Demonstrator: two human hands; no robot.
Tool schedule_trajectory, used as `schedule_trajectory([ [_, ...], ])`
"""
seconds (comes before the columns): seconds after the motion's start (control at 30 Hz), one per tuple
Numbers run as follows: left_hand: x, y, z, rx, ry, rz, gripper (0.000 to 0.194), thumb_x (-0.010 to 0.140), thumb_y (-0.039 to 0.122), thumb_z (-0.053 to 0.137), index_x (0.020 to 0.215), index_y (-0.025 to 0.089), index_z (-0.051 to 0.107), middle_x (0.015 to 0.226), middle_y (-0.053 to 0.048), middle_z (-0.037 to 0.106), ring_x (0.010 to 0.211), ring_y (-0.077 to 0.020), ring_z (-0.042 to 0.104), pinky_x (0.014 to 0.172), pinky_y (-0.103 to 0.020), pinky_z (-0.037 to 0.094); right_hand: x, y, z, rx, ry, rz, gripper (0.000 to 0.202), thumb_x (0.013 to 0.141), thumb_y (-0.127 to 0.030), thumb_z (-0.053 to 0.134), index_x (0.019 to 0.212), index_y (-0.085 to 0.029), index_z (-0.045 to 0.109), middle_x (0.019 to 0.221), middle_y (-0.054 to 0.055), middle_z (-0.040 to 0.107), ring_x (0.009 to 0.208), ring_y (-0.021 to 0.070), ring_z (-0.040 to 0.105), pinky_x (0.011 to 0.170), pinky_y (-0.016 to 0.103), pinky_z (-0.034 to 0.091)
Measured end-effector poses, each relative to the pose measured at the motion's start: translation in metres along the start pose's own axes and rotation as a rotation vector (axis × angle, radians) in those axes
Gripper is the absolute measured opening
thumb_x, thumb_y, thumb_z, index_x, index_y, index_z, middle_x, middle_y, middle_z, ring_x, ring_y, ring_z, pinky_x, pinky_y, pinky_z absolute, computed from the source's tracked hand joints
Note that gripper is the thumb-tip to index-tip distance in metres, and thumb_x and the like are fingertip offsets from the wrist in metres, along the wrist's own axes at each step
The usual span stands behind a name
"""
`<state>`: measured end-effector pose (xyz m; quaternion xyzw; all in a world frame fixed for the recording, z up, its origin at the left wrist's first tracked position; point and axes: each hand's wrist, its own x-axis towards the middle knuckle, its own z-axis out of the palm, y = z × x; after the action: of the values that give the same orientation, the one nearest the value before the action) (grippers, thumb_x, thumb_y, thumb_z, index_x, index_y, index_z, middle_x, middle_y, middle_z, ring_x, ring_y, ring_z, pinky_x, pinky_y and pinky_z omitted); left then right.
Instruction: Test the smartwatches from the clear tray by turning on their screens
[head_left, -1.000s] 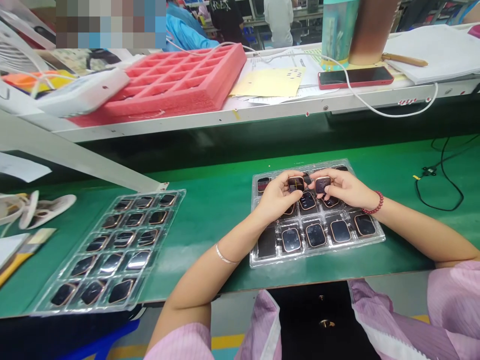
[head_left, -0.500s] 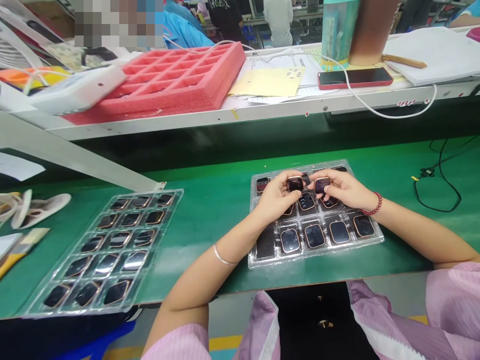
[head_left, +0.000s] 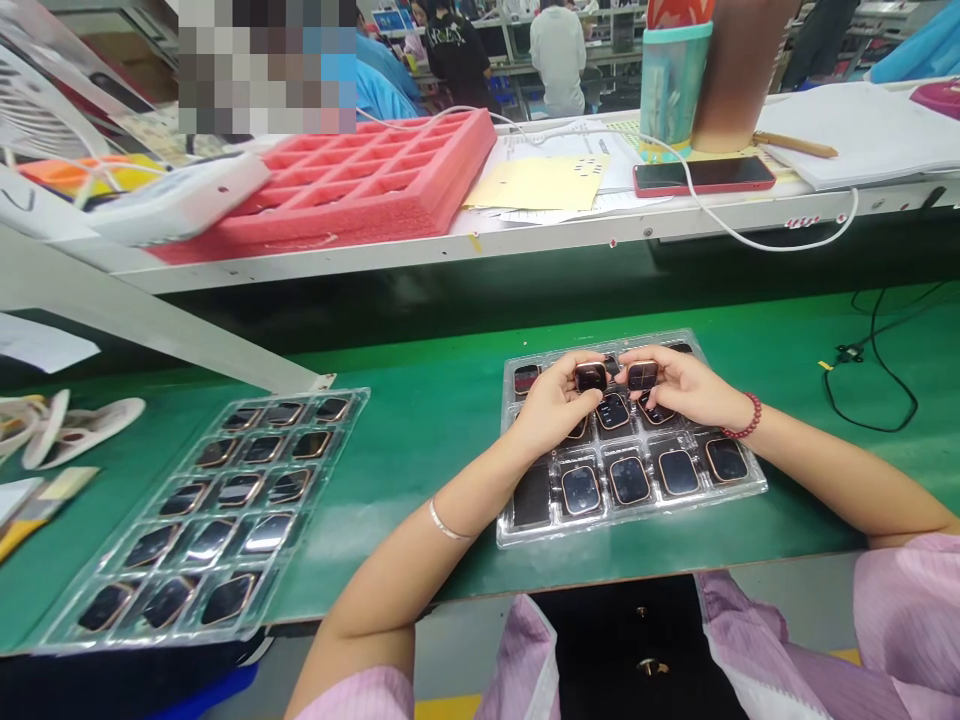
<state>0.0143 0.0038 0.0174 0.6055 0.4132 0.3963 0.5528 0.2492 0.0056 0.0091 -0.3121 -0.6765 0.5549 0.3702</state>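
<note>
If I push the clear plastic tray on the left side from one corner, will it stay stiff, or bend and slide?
The clear plastic tray looks thin-walled, so it would probably flex somewhat. It lies flat on the smooth green belt, so it likely slides easily. The watch cases sit loose in shallow pockets and may rattle.

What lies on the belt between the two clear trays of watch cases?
In the head view, only bare green belt separates the left tray from the right tray, above which each hand holds a case.

Glossy glass watch faces [head_left: 630, 480], clear plastic tray [head_left: 510, 532].
</note>
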Motion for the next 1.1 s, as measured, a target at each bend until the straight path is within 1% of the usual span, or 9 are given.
schedule_trajectory([
  [0.2,-0.001,0.002,0.001,-0.028,0.002,0.015,0.042,0.073,0.021,0.076,0.114,0.016,0.064,0.108,-0.007,0.072,0.101,-0.0209,0.069,0.092,-0.033,0.053,0.000,-0.001,0.001,-0.005,0.010,0.055,0.042,0.085,-0.011,0.059,0.126,-0.019,0.062,0.115,0.009,0.076,0.083,0.0157,0.075,0.070,0.029,0.064],
  [0.37,0.000,0.002,0.000,-0.033,-0.001,0.018,0.032,0.075,0.019,0.070,0.106,0.015,0.065,0.093,-0.005,0.071,0.083,-0.0169,0.067,0.079,-0.030,0.054,0.001,-0.002,0.002,-0.006,-0.006,-0.005,0.051,0.078,-0.006,0.061,0.127,-0.022,0.063,0.125,0.009,0.072,0.104,0.0210,0.074,0.081,0.034,0.065],
  [0.43,0.000,0.001,0.000,-0.025,0.001,0.029,0.034,0.073,0.016,0.069,0.106,0.015,0.066,0.097,-0.006,0.071,0.087,-0.0176,0.068,0.081,-0.030,0.054,0.001,-0.004,0.002,-0.010,-0.003,0.008,0.048,0.081,-0.008,0.061,0.127,-0.021,0.064,0.124,0.009,0.072,0.103,0.0209,0.074,0.080,0.034,0.065],
  [0.53,0.001,-0.003,0.000,-0.013,-0.004,0.046,0.042,0.070,0.011,0.068,0.111,0.016,0.066,0.105,-0.007,0.071,0.097,-0.0198,0.068,0.086,-0.031,0.055,0.000,-0.005,0.002,0.003,0.009,0.075,0.041,0.087,-0.012,0.059,0.128,-0.019,0.063,0.119,0.010,0.075,0.087,0.0168,0.075,0.067,0.028,0.065],
  [0.63,0.002,-0.007,0.000,-0.049,-0.034,0.056,0.048,0.068,0.008,0.063,0.115,0.017,0.064,0.114,-0.008,0.071,0.105,-0.0210,0.068,0.090,-0.032,0.056,0.000,-0.005,0.001,0.058,0.018,0.085,0.048,0.083,-0.009,0.059,0.130,-0.019,0.060,0.120,0.010,0.075,0.086,0.0159,0.075,0.063,0.025,0.064],
  [0.73,0.004,-0.011,-0.001,-0.071,-0.039,0.084,0.054,0.066,0.005,0.057,0.118,0.017,0.063,0.122,-0.009,0.070,0.110,-0.0207,0.068,0.094,-0.033,0.055,0.000,-0.003,0.001,0.075,0.021,0.063,0.058,0.077,-0.004,0.057,0.132,-0.021,0.058,0.123,0.009,0.073,0.091,0.0171,0.074,0.064,0.025,0.064],
  [0.87,0.005,-0.012,-0.003,-0.039,-0.023,0.115,0.058,0.064,0.004,0.055,0.119,0.018,0.065,0.125,-0.008,0.069,0.116,-0.0218,0.066,0.095,-0.031,0.055,0.000,-0.001,-0.001,0.020,0.017,0.035,0.060,0.077,-0.004,0.056,0.133,-0.022,0.057,0.126,0.009,0.071,0.097,0.0186,0.074,0.069,0.027,0.065],
  [1.0,0.002,-0.008,-0.002,-0.012,-0.013,0.096,0.054,0.068,0.007,0.060,0.121,0.018,0.065,0.129,-0.009,0.068,0.116,-0.0234,0.065,0.092,-0.031,0.056,-0.001,-0.002,0.000,-0.022,0.028,0.032,0.059,0.077,-0.005,0.057,0.133,-0.023,0.059,0.129,0.009,0.069,0.097,0.0196,0.074,0.073,0.030,0.065],
  [1.1,0.001,-0.005,-0.001,0.021,0.004,0.069,0.048,0.073,0.015,0.068,0.121,0.018,0.066,0.128,-0.011,0.068,0.112,-0.0240,0.066,0.090,-0.032,0.056,0.000,-0.005,0.001,-0.041,0.056,0.046,0.050,0.081,-0.011,0.061,0.130,-0.022,0.062,0.122,0.010,0.072,0.092,0.0195,0.074,0.073,0.031,0.065],
])
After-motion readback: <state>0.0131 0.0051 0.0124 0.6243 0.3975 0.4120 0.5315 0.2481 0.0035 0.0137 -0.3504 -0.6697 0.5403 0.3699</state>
